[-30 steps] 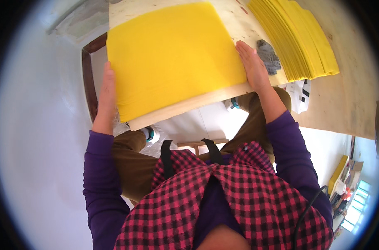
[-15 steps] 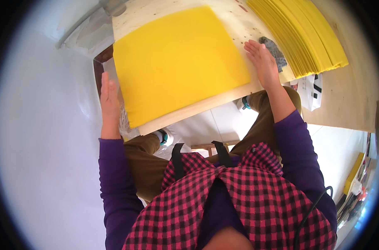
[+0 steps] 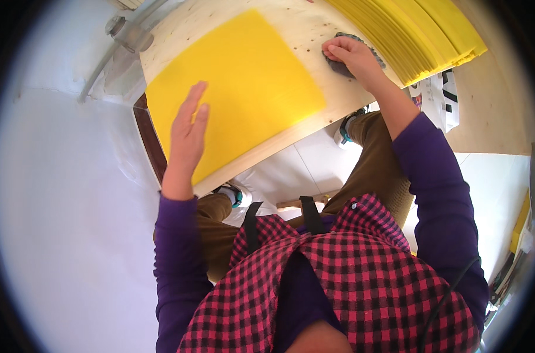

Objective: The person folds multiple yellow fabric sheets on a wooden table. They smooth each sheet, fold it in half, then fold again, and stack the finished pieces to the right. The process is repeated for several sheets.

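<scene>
– both hands have shifted since half a second ago: the left hand has come in from beside the yellow sheet to over it, and the right hand has gone from near its right edge to the grey lump.

– how are they held?

– left one's spread, fingers straight, thumb apart, nothing in it; whether it touches the sheet i can't tell. right one's fingers curl in over the lump, but i can't tell if they grip it.

– and the materials?

– that sheet is matte, smooth, four-cornered, flat on a pale wooden board flecked with dark spots. further right, a yellow stack shows thin layers with ridged edges.

– anything hard to make out?

– the lump looks rough and mottled, half hidden by the hand, its kind unclear. the stack's top is cut off, and the white bag below it is partly covered.
</scene>
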